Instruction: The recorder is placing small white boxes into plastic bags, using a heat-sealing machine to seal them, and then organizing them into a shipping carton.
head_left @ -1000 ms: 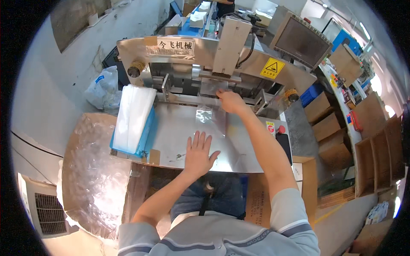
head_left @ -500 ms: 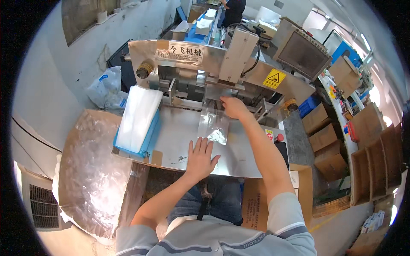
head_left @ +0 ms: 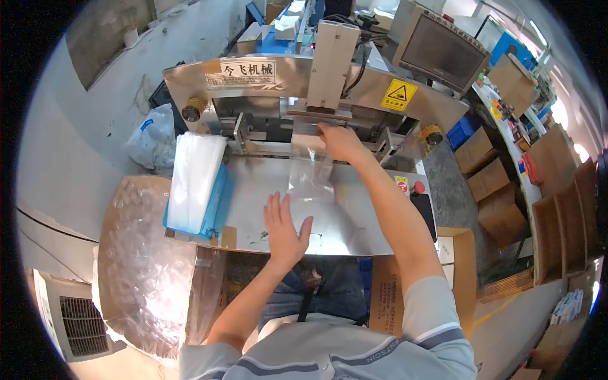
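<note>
Apparently midway: with clear plastic bag (head_left: 309,183) already on steel desk (head_left: 361,225), not yet lifted off.
Near press head (head_left: 322,113) with right grip (head_left: 342,144), cannot tell if pinching bag; near bag's lower end with left grip (head_left: 283,234), spread open.

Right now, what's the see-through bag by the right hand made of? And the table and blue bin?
The bag looks like thin, glossy plastic: it's see-through and glints. The table seems smooth metal: grey, with a mirror-like shine. The blue bin may be smooth plastic, from its bright, even colour, but that's less certain.
</note>
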Demonstrator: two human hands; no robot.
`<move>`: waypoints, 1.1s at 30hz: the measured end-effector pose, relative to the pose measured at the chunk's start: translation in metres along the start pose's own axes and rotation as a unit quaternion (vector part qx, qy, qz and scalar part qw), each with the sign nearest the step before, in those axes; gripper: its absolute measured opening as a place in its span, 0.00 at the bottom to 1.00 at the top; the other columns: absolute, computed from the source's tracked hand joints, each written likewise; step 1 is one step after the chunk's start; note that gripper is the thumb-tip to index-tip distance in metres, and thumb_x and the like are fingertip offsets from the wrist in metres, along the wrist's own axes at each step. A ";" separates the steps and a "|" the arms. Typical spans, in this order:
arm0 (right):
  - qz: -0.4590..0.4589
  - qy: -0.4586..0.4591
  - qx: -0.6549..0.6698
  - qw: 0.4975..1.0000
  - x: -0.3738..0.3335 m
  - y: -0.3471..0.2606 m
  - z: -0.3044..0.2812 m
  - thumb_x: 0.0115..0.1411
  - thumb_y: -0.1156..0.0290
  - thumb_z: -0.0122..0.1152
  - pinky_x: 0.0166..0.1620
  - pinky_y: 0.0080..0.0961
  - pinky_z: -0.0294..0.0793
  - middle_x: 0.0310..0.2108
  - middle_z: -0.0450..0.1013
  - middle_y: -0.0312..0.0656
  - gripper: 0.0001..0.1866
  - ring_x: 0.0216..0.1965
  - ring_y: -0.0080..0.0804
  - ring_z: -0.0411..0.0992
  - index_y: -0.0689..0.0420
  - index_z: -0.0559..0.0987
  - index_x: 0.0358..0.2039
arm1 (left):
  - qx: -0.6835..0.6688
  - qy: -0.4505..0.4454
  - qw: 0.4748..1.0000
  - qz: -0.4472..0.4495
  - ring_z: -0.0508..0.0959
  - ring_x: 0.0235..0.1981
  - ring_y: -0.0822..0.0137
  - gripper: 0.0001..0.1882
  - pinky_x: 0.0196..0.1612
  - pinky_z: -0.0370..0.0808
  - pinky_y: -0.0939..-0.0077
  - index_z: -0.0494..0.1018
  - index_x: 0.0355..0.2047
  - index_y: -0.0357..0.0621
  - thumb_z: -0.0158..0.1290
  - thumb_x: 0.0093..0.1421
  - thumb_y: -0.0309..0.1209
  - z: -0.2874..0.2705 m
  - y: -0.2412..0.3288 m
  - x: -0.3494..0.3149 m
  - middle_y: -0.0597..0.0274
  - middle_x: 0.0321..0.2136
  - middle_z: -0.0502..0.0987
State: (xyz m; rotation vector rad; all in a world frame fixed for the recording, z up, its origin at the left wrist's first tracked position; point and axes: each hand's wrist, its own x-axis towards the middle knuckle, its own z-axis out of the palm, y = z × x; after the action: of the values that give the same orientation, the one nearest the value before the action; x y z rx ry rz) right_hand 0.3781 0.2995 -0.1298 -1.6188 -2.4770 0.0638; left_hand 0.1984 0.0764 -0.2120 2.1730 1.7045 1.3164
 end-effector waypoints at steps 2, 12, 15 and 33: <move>0.005 0.003 0.002 1.000 0.003 0.003 -0.001 0.66 0.65 0.52 0.52 0.52 0.73 0.46 0.78 0.55 0.22 0.48 0.56 0.76 0.57 0.71 0.60 | -0.037 0.038 0.998 -0.032 0.56 0.67 0.33 0.38 0.69 0.51 0.41 0.56 0.65 0.28 0.59 0.62 0.37 0.000 -0.001 0.001 0.31 0.65 0.58; 0.027 0.216 0.250 0.943 -0.070 0.003 0.012 0.67 0.65 0.57 0.44 0.39 0.78 0.37 0.80 0.50 0.15 0.39 0.44 0.80 0.63 0.77 0.47 | -0.066 0.026 0.996 -0.048 0.57 0.67 0.33 0.35 0.69 0.52 0.43 0.55 0.65 0.26 0.56 0.65 0.35 0.001 -0.008 -0.003 0.31 0.64 0.59; 0.151 0.156 0.415 0.884 -0.124 -0.013 0.019 0.64 0.69 0.63 0.36 0.24 0.75 0.28 0.78 0.41 0.10 0.30 0.25 0.76 0.64 0.79 0.37 | -0.058 0.034 0.997 -0.037 0.57 0.67 0.33 0.35 0.69 0.53 0.44 0.56 0.64 0.27 0.55 0.65 0.35 -0.002 -0.011 -0.005 0.31 0.64 0.59; 0.156 0.214 0.381 0.886 -0.117 -0.007 0.081 0.69 0.51 0.52 0.54 0.33 0.73 0.54 0.76 0.55 0.31 0.49 0.46 0.76 0.67 0.74 0.58 | -0.283 -0.106 0.911 -0.279 0.74 0.57 0.52 0.36 0.61 0.67 0.63 0.61 0.64 0.28 0.54 0.68 0.46 0.035 -0.053 0.113 0.38 0.58 0.72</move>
State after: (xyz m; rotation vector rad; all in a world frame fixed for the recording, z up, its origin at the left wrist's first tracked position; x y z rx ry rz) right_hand 0.4033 0.1949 -0.2235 -1.4324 -1.5394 0.5756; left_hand 0.1830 0.2041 -0.1989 1.3190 1.4543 1.1603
